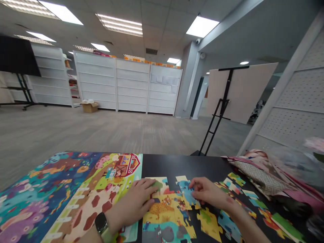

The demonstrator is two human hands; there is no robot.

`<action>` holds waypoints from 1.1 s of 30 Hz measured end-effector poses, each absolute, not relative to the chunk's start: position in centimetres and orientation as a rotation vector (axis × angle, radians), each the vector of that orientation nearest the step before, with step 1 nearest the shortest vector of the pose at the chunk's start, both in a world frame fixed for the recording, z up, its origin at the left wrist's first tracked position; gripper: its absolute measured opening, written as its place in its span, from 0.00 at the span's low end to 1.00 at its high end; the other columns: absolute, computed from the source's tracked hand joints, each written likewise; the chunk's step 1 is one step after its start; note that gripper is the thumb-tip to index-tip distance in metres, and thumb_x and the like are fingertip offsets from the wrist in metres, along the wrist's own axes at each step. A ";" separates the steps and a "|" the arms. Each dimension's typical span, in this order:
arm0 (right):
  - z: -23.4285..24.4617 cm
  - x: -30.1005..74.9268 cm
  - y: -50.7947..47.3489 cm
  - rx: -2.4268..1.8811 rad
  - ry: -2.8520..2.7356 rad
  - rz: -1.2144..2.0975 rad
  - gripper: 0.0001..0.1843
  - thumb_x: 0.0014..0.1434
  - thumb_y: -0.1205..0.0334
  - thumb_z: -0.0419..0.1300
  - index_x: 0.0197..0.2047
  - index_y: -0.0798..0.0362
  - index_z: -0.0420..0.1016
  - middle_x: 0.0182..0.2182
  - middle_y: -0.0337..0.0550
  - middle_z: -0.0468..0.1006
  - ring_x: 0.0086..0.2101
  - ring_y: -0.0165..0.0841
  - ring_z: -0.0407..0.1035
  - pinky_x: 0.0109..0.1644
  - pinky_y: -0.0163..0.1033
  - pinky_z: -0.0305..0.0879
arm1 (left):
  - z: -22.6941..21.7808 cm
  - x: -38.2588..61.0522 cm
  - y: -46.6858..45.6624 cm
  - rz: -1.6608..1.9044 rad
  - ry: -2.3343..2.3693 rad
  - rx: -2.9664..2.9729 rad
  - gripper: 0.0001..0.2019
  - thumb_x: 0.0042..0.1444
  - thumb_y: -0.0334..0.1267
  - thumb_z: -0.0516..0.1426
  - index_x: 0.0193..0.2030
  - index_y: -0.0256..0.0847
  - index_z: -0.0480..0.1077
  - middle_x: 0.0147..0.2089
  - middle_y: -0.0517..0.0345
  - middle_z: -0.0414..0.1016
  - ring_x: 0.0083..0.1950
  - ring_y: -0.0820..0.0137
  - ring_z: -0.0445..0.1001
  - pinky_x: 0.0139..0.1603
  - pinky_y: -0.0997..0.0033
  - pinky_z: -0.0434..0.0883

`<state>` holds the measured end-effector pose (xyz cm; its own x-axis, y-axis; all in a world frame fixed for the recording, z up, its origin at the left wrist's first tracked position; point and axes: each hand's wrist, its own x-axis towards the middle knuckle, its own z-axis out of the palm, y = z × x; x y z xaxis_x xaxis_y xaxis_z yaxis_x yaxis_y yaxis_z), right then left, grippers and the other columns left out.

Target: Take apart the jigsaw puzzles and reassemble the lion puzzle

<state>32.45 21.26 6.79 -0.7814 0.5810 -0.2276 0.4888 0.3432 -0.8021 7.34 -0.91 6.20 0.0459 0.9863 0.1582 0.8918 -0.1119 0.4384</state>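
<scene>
A partly joined jigsaw (pixel 167 216) with a tiger and other animals lies on the black table (pixel 162 165). My left hand (pixel 136 204), with a smartwatch (pixel 101 223) on the wrist, rests flat on the joined part, fingers stretched over a green piece (pixel 159 185). My right hand (pixel 209 194) pinches a blue piece (pixel 186 192) at the joined part's upper right edge. Loose pieces (pixel 233 184) lie scattered to the right.
Two finished puzzles lie at the left: a farm scene (pixel 101 189) and a blue sea scene (pixel 37 199). A patterned bag (pixel 263 173) sits at the table's right. Beyond are an easel stand (pixel 217 118), white shelving and a cardboard box (pixel 89 106) on the floor.
</scene>
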 end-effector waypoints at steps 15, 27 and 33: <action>6.6 32.6 21.4 -0.999 -2.638 1.057 0.08 0.47 0.64 0.63 0.34 0.52 0.75 0.21 0.33 0.75 0.23 0.28 0.67 0.28 0.32 0.58 | 5.8 7.4 -0.8 0.594 1.947 2.082 0.20 0.68 0.40 0.51 0.66 0.56 0.64 0.69 0.58 0.63 0.70 0.57 0.59 0.69 0.47 0.60; 8.9 32.1 19.1 -1.139 -2.764 0.610 0.29 0.49 0.54 0.66 0.55 0.49 0.73 0.33 0.39 0.79 0.35 0.38 0.73 0.38 0.38 0.63 | 4.7 6.9 -0.5 0.637 1.935 2.111 0.21 0.68 0.41 0.52 0.66 0.55 0.65 0.70 0.57 0.63 0.70 0.55 0.60 0.70 0.47 0.59; 8.7 32.6 19.4 -0.917 -2.878 0.719 0.27 0.56 0.51 0.62 0.58 0.49 0.77 0.62 0.52 0.65 0.62 0.51 0.58 0.67 0.52 0.51 | 4.4 6.9 -0.3 0.608 1.977 2.115 0.21 0.68 0.40 0.53 0.66 0.59 0.64 0.70 0.61 0.62 0.70 0.54 0.60 0.70 0.45 0.61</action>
<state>32.64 19.40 8.72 -0.8251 0.5555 -0.1030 0.5387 0.7186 -0.4398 6.91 -0.33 4.38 0.0304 0.9850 0.1699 0.9103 -0.0975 0.4024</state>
